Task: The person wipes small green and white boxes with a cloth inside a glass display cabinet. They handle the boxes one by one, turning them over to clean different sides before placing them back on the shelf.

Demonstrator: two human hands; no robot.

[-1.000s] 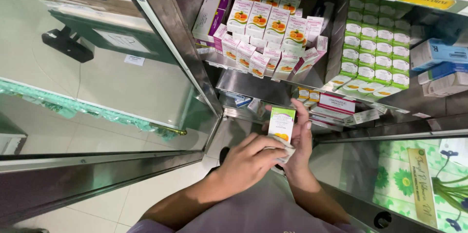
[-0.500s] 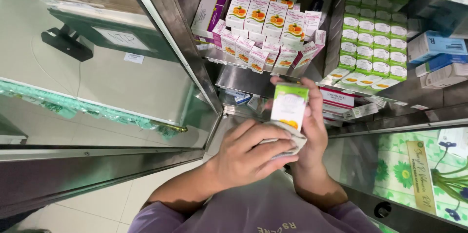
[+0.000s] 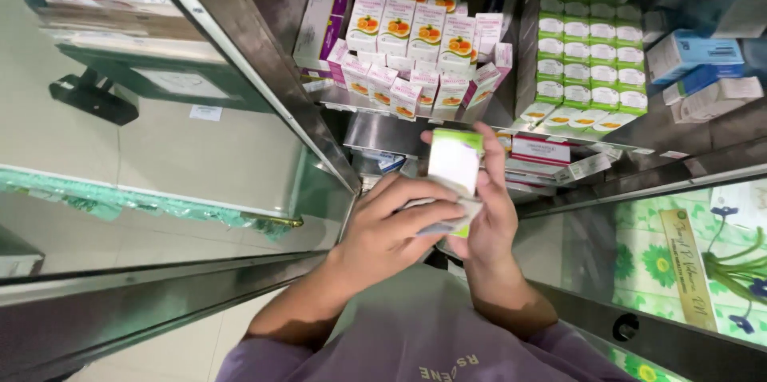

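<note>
My right hand (image 3: 491, 214) holds a small white carton with a green top (image 3: 454, 160) upright in front of my chest, fingers wrapped along its right side. My left hand (image 3: 391, 226) grips the lower part of the same carton, where a pale folded flap or cloth is pressed under its fingers. Whether that lower piece is part of the carton is unclear. Both hands sit just below a steel shelf (image 3: 383, 130) stocked with small boxes.
White-and-pink boxes with orange fruit pictures (image 3: 415, 38) stand in rows above. Green-and-white boxes (image 3: 591, 54) fill the shelf to their right, blue-and-white boxes (image 3: 691, 58) further right. A glass cabinet panel (image 3: 160, 134) lies left, a flower-patterned surface (image 3: 687, 262) lower right.
The carton and both hands have risen toward the shelf. The carton has turned, so its plain white side faces me. My left fingers have closed further over its lower end.
</note>
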